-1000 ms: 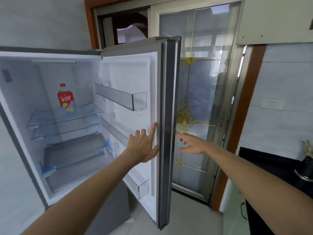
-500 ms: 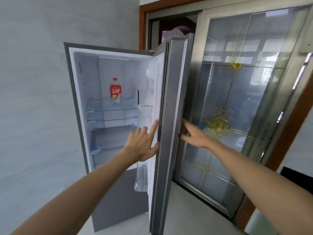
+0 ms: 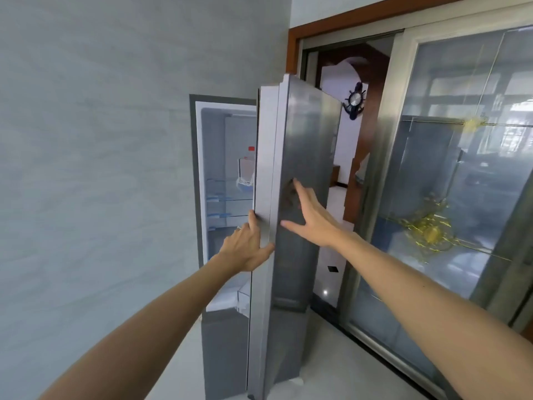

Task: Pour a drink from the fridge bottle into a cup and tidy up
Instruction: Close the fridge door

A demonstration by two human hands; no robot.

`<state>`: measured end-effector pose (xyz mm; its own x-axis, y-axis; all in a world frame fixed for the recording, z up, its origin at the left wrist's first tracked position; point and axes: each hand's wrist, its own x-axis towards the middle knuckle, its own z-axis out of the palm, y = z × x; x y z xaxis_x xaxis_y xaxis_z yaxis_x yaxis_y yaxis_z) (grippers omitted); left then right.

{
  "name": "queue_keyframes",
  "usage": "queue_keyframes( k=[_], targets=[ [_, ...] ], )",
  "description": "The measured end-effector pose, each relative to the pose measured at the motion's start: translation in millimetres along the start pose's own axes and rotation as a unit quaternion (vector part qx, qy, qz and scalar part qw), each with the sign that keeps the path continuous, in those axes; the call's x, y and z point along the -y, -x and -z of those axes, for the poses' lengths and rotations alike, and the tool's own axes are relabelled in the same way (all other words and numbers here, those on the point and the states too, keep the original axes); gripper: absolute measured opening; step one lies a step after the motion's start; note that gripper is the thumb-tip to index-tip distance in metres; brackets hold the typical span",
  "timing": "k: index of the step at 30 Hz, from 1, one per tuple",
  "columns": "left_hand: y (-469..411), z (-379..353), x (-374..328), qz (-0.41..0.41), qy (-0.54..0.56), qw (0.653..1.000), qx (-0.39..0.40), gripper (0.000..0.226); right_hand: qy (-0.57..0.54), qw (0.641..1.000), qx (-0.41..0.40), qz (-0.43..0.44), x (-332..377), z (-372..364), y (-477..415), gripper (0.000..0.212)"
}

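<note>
At centre, left hand (image 3: 247,247) and right hand (image 3: 312,221), flat and gripping nothing, are pressing the door (image 3: 308,134), half-hiding the shelved bottle (image 3: 251,149), likely light, slick plastic, best gripped mid-body.

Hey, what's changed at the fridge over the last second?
The fridge door has swung well toward shut, leaving a narrow gap. The right hand moved from beside the door's edge onto its outer face, fingers straight. The bottle is now mostly hidden, only its red cap showing. Unchanged: the left hand stays on the door's edge.
</note>
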<state>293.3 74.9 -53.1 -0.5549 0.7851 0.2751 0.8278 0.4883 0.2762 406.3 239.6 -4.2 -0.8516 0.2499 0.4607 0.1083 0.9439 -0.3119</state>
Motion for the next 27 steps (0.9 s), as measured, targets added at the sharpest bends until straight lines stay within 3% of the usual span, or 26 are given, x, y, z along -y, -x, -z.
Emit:
queue_keyframes(
  k=[11,27],
  targets=[
    [-29.3,13.9,68.6,0.056,0.125,0.99,0.022,0.097,0.084,0.991,-0.095,0.051,64.6,-12.2,-94.3,0.098],
    [-89.0,5.1,142.5,0.099,0.246,0.962,-0.063,0.102,0.195,0.951,-0.178,0.158,65.9,-57.5,-218.5,0.096]
  ],
)
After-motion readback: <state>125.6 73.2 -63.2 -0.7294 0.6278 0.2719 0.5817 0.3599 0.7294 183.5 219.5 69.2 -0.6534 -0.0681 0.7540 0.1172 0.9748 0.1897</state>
